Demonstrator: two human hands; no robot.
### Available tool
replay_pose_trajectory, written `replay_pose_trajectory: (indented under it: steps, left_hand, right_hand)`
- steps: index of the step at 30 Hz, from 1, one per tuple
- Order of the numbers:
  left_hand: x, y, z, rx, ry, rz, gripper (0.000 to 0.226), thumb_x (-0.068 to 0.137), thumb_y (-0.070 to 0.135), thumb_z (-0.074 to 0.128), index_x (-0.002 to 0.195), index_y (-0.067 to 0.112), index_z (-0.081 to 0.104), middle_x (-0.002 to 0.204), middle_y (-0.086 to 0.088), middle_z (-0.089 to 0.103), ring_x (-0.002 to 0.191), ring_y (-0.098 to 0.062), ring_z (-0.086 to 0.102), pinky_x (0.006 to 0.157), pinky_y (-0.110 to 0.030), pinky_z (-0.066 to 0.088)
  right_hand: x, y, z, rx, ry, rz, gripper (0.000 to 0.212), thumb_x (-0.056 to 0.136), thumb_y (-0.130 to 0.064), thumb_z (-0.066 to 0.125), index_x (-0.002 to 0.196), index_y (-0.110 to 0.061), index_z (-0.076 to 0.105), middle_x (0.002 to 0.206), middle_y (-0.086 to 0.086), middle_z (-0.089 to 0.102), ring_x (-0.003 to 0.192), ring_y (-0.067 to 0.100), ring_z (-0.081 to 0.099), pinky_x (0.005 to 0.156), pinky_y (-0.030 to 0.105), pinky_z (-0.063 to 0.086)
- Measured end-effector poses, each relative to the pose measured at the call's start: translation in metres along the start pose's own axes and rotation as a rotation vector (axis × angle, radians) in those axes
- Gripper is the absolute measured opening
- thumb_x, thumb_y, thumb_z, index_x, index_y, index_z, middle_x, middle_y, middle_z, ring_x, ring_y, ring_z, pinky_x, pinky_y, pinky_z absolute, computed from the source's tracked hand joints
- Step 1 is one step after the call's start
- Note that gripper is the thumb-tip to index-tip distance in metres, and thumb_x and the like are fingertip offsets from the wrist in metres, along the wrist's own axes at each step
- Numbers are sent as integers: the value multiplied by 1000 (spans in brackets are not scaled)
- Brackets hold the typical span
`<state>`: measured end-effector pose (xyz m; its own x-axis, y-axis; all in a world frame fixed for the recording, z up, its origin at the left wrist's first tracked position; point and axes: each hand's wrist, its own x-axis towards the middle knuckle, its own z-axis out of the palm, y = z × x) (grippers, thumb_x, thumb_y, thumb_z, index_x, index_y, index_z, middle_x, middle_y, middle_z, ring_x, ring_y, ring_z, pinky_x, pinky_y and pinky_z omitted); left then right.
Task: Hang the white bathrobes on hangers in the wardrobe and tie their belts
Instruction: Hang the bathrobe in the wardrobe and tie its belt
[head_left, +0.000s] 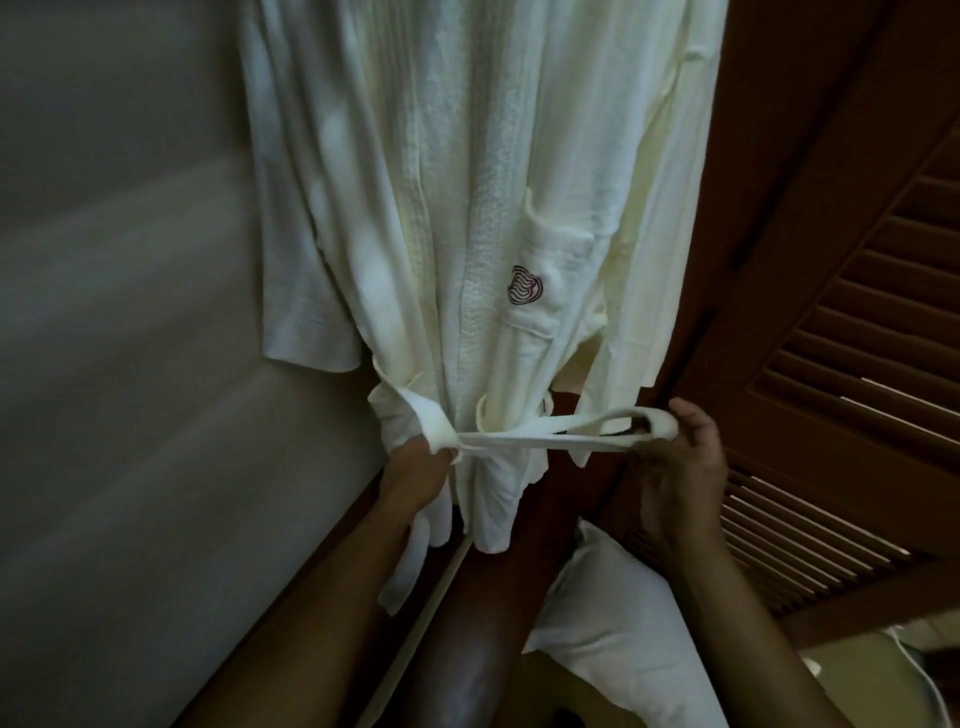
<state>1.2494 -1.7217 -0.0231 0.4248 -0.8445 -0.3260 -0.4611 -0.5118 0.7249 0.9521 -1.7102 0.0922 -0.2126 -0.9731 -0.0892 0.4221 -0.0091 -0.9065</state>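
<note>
Dark wood and a louvred door (841, 322) frame the wardrobe's right side as the work reaches its tying stage. The right hand (675, 467) pinches a folded loop of the belt (540, 441) between thumb and fingertips, while the left hand (415, 467) is curled tight round the other end, whose tail hangs loose below the wrist. Between them the belt runs taut and level across the waist of the white bathrobe (441, 208), which hangs close to the wardrobe's pale left wall, the hanger out of view above. Hanging looks done for this robe; the belt appears crossed but not knotted — the bow is left to make. More white cloth hangs at the right edge, whether a second robe cannot be told. The robe is soft and ribbed at the front, with a dark swirl emblem (524, 291) on its pocket. A white pillow (597, 639) lies below.
</note>
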Motion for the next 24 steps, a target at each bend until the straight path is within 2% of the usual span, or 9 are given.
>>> replay_pose_trajectory:
  steps: [3,7,10,12,14,16,18,21,24]
  left_hand:
    - [1,-6,3,30,0,20,62,90,57,65,134,14,61,129,-8,64,113,-26,63,97,-44,53]
    - [-7,-17,-7,13,53,-30,54,95,50,63,132,10,61,125,-12,67,109,-29,65,94,-43,55]
    - [-14,-16,-22,-44,80,-37,43,100,38,60,123,3,67,116,-16,71,104,-32,68,87,-36,52]
    - [-19,-8,-28,-136,66,-47,34,101,34,61,108,3,70,92,-11,73,84,-26,70,71,-31,50]
    - [-26,5,-29,-219,32,-27,27,101,28,62,95,3,70,70,-3,71,64,-16,67,61,-27,51]
    - [-31,12,-29,-260,-27,-4,27,102,25,61,98,-1,69,73,-4,71,60,-14,66,59,-29,56]
    - [-37,16,-27,-253,-95,7,25,103,21,58,108,-3,65,84,-11,70,62,-14,67,51,-21,53]
    - [-43,15,-26,-223,-141,100,14,100,3,58,109,-4,65,87,-12,69,57,-1,67,51,-11,48]
    - [-44,14,-31,-160,-246,209,21,99,5,61,119,3,66,105,-12,72,76,-7,72,66,-17,53]
  right_hand:
    - [0,-10,4,58,53,7,60,83,12,64,133,-20,55,126,14,57,103,25,64,75,32,58]
    - [11,-27,0,-44,241,-162,47,88,4,68,129,-18,58,120,7,66,101,19,69,80,31,59]
    - [25,-21,-17,-341,245,-221,28,98,-17,65,125,-21,60,115,1,68,99,15,68,76,32,57]
    - [28,4,-26,-621,74,-113,18,102,-31,58,117,-23,62,103,2,69,87,13,70,66,26,55]
    - [34,53,-47,-968,-223,107,60,88,-68,58,120,-18,63,98,0,68,88,17,71,66,29,56]
    - [32,95,-62,-1226,-468,297,98,64,-88,67,130,-16,61,114,-1,68,101,20,68,82,38,57]
    - [16,106,-52,-1475,-658,294,79,77,-64,77,136,-15,57,129,2,64,114,20,63,87,29,48]
    - [0,106,-1,-1321,-668,-11,49,91,-35,72,135,-16,60,125,4,67,112,15,63,90,28,49]
    - [3,107,54,-1134,-647,-174,76,80,-53,76,143,-19,50,131,-2,60,116,10,55,99,34,49]
